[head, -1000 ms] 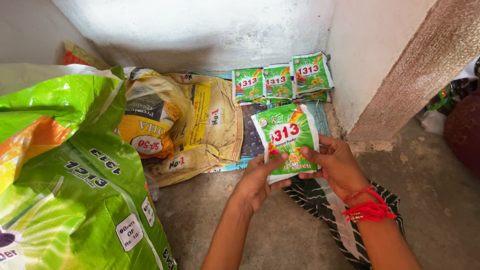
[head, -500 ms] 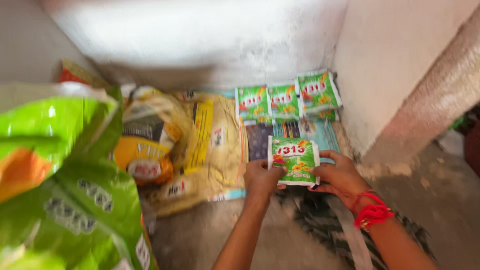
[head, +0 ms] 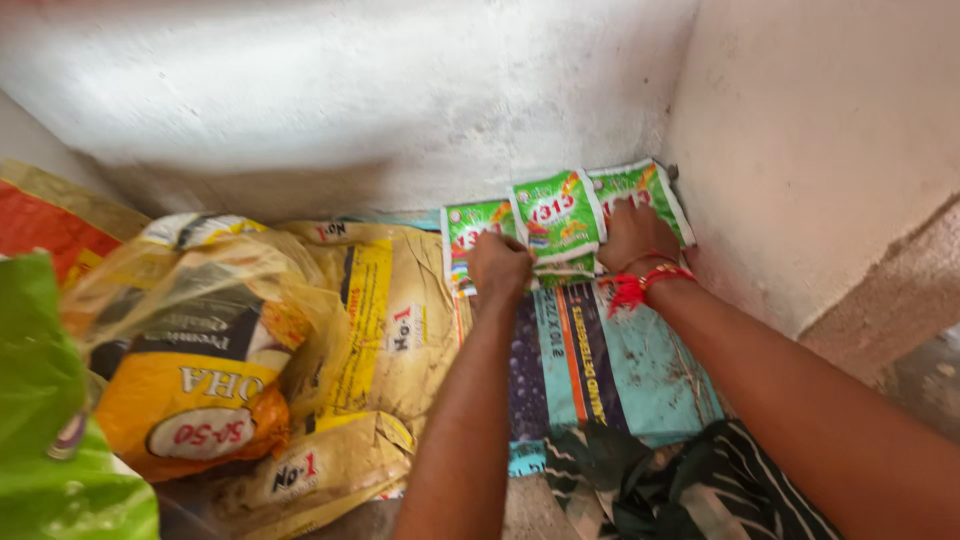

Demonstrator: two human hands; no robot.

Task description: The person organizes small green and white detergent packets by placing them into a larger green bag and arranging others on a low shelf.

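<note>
A green sachet [head: 556, 215] is pinched between both hands against the white wall [head: 330, 100]; the left hand [head: 499, 267] is clenched on its left edge, the right hand [head: 632, 233] on its right; two more sachets [head: 468, 226] are stood either side; left of the hands yellow sacks [head: 370, 330] are heaped; a blue sack [head: 620, 370] is spread beneath the wrists.

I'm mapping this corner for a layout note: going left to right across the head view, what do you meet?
Green sack → yellow bag → tan sack → left hand → middle green sachet → right hand → side wall.
</note>
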